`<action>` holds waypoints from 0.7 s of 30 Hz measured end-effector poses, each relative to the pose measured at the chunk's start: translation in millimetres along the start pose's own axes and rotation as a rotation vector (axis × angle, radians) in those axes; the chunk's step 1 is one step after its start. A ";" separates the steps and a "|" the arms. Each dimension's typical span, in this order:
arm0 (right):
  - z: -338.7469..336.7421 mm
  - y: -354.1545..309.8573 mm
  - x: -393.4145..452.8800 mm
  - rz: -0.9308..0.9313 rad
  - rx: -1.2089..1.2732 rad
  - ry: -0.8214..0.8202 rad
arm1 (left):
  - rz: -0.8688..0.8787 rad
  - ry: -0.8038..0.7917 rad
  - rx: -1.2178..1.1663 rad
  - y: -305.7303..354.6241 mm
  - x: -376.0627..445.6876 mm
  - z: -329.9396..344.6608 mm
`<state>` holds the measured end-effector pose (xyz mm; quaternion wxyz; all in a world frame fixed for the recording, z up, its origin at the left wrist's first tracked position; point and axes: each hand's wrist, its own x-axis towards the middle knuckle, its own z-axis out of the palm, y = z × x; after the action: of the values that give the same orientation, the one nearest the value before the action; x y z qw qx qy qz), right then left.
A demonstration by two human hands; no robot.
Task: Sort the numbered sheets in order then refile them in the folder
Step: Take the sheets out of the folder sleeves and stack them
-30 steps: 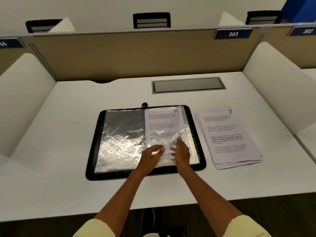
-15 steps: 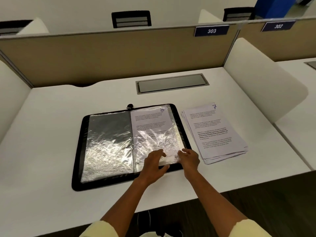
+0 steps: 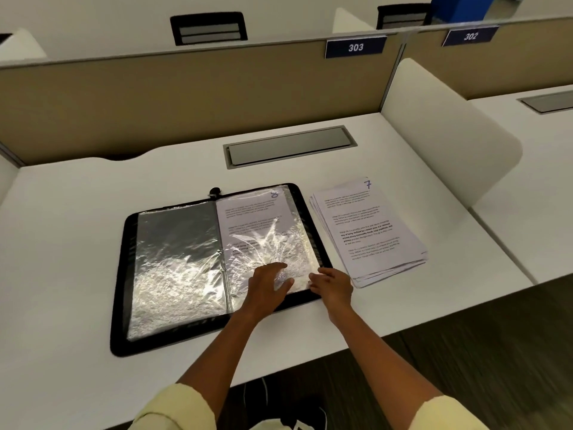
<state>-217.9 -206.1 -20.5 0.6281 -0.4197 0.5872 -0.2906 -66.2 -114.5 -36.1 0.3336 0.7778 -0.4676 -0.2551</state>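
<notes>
The folder (image 3: 124, 290) lies open mid-desk, sheet 8 (image 3: 254, 212) in its right sleeve, the stack (image 3: 369, 231) just right. Left hand (image 3: 266, 287) presses flat-fingered; right hand (image 3: 333, 283) looks loosely curled at the sleeve's near corner. Thin, slippery plastic; limp paper, best lifted by corners

The folder (image 3: 122, 293) has a matt black rim and glossy, crinkled clear plastic sleeves (image 3: 173, 259). The stack of sheets (image 3: 372, 231) is matt white paper. The desk (image 3: 77, 212) is smooth, matt white, with a brushed grey metal-looking hatch (image 3: 290, 145) at its far edge.
</notes>
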 end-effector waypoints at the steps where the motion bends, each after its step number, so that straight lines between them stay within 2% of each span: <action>1: 2.9 -2.5 -2.2 -0.024 -0.019 -0.007 | -0.025 -0.001 -0.037 2.0 2.3 -2.7; 4: 19.1 -13.0 -12.5 -0.134 -0.095 -0.082 | -0.107 0.036 -0.212 14.3 9.2 -22.2; 9: 59.7 -33.8 -36.9 -0.285 -0.134 -0.375 | -0.222 0.096 -0.443 31.7 22.8 -72.2; 15: 105.2 -33.4 -60.0 -0.438 -0.325 -0.580 | -0.214 0.264 -0.447 15.8 25.2 -126.3; 18: 116.8 -27.6 -64.3 -0.464 -0.316 -0.532 | -0.240 0.394 -0.413 -4.4 16.6 -146.8; 21: 116.8 -15.4 -53.0 -0.513 -0.376 -0.342 | -0.289 0.487 -0.403 -29.6 2.1 -164.6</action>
<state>-108.8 -146.2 14.1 0.5359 -0.7040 0.3925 -0.2513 67.8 -60.1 47.8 0.5428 0.7925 -0.1996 -0.1936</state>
